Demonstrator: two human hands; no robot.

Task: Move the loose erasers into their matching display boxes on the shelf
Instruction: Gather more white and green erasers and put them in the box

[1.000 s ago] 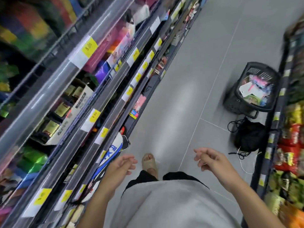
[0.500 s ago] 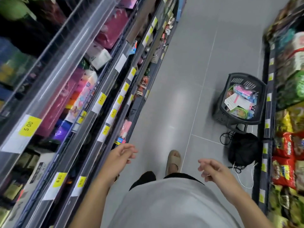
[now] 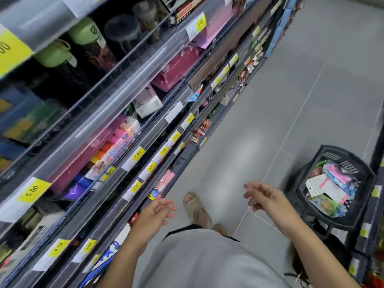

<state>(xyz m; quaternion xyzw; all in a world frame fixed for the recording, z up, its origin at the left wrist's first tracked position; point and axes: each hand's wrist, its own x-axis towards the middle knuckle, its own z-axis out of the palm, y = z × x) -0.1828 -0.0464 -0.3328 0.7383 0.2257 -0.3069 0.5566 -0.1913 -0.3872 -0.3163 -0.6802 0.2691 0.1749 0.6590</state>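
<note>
My left hand [image 3: 154,214] hangs in front of my waist beside the lower shelf edges, fingers loosely curled and holding nothing. My right hand [image 3: 265,197] is out over the grey floor, fingers relaxed and empty. The stationery shelves [image 3: 133,129] run along my left with yellow price tags, pink and purple packs and green-lidded bottles. I cannot pick out any erasers or their display boxes in this blurred view.
A black shopping basket [image 3: 311,177] holding colourful packets stands on the floor at the right, against a second shelf unit [image 3: 374,235]. The grey tiled aisle [image 3: 270,100] stretches ahead between the two shelf rows. My sandalled foot [image 3: 196,208] is on the floor below my hands.
The view has travelled forward along the aisle and tilted up. The basket now lies closer at my right and the dark bag is almost out of view. Both hands stay empty.
</note>
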